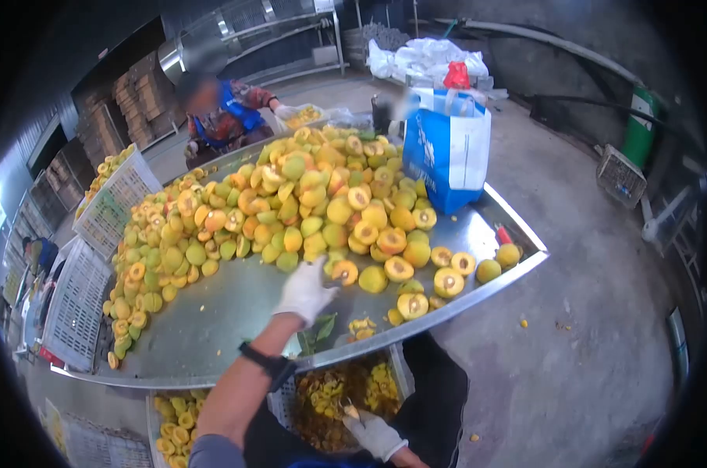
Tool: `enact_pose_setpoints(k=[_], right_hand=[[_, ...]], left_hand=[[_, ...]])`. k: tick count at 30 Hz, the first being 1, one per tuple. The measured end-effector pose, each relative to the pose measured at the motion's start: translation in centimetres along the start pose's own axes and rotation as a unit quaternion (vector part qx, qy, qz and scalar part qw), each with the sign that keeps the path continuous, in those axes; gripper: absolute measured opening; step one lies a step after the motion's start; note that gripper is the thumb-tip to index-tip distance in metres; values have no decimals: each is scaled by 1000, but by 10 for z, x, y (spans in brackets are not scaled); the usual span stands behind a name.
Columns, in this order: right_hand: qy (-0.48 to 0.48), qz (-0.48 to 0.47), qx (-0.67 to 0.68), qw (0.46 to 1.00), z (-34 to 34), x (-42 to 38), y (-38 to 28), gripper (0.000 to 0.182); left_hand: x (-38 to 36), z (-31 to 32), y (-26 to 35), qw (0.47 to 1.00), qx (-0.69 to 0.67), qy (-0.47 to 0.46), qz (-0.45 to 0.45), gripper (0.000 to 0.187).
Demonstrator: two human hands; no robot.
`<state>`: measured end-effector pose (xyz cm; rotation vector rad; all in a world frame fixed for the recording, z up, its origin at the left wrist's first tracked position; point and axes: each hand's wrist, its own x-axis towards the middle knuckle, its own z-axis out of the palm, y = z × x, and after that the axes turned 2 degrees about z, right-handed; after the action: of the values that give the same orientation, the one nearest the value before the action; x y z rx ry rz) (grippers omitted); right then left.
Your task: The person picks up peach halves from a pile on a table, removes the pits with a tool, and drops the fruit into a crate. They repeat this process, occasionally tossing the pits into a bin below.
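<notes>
A large heap of yellow-green halved and whole fruit (314,195) covers the back of the metal table (205,312). My left hand (307,292), in a white glove, reaches over the table at the heap's front edge, beside a cut fruit half (344,271); whether its fingers hold anything is unclear. Low at the front, my right hand (375,435), also gloved, is closed on a small tool with a pale handle (350,409). It is above a crate of yellow scraps (330,390) below the table edge.
A blue and white bag (449,148) stands at the table's back right. White crates (79,304) line the left side. Another person (221,113) sits across the table. Green leaves (318,331) lie near the front edge. A crate of fruit halves (174,425) is below.
</notes>
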<state>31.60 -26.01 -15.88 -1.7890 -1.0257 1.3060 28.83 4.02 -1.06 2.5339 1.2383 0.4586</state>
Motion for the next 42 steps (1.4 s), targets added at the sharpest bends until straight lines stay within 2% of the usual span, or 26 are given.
enact_pose_setpoints(k=[1,2,3,5,7,8,9,13,15,16,17,19,22,23,24,25,26,27,28,29,31,32,35,39,41,42], right_hand=[[26,-29,-24,999,-2,-1,-2,43],[20,-54,8,998,-8,-5,-10,34],[73,-103,2,992,-7,-5,-8,40],[80,-93,-7,992,-6,-3,0,42],[115,-155,-1,981,-12,-10,-18,37],[65,-95,62,991,-17,-11,-26,29],[60,-81,223,970,-8,-8,-9,23],[153,-80,364,915,-30,-35,-98,22],[48,-131,407,903,-36,-32,-103,26],[34,-132,437,889,-29,-22,-101,29],[77,-123,389,910,-20,-21,-108,35],[17,-93,400,912,7,-11,-116,39],[-42,-39,412,910,50,9,-117,47],[-43,-16,418,907,56,8,-112,49],[-30,11,427,904,56,-1,-102,52],[5,-114,198,974,50,-18,-124,45],[49,-176,123,975,54,-18,-117,33],[43,-163,10,986,51,-23,-113,40],[22,-147,-7,989,48,-27,-116,34],[-4,-134,-21,991,47,-30,-121,29],[33,-300,-136,944,48,-42,-143,22],[48,-380,-195,903,47,-45,-150,19],[-22,-338,-207,918,51,-33,-144,21],[-25,-236,-197,951,58,-40,-149,27],[-17,-261,-193,946,62,-39,-145,28],[-14,-273,-191,943,64,-39,-143,29]], left_hand=[[17,14,7,1000,19,0,-8,59],[29,32,8,1000,20,15,-5,58],[35,44,8,999,23,32,-8,56],[30,35,20,1000,24,15,-12,48],[26,47,-1,991,-62,68,93,45],[13,24,4,991,-93,51,82,43],[-6,5,12,989,-127,32,72,41],[-100,-45,17,969,-198,17,147,41],[-145,-32,12,965,-222,-25,140,43],[-166,-31,15,961,-245,-42,121,46],[-188,-33,21,955,-273,-19,115,45],[-217,-22,17,926,-370,29,73,43],[-243,24,6,798,-573,175,-64,41],[-248,21,2,792,-565,202,-113,42],[-260,18,-2,728,-632,180,-194,44],[-261,34,-15,629,-725,206,-188,42],[-262,50,-28,518,-803,234,-179,44],[-262,63,-49,554,-764,245,-221,50],[-257,51,-54,573,-746,276,-197,53],[-260,33,-52,594,-746,248,-172,47],[-270,25,-52,589,-751,249,-165,40],[-272,30,-55,615,-734,252,-138,32],[-278,29,-51,620,-729,267,-116,32],[-281,18,-46,663,-694,250,-131,38],[-279,12,-45,681,-683,245,-100,42],[-280,10,-43,670,-692,249,-97,43]])
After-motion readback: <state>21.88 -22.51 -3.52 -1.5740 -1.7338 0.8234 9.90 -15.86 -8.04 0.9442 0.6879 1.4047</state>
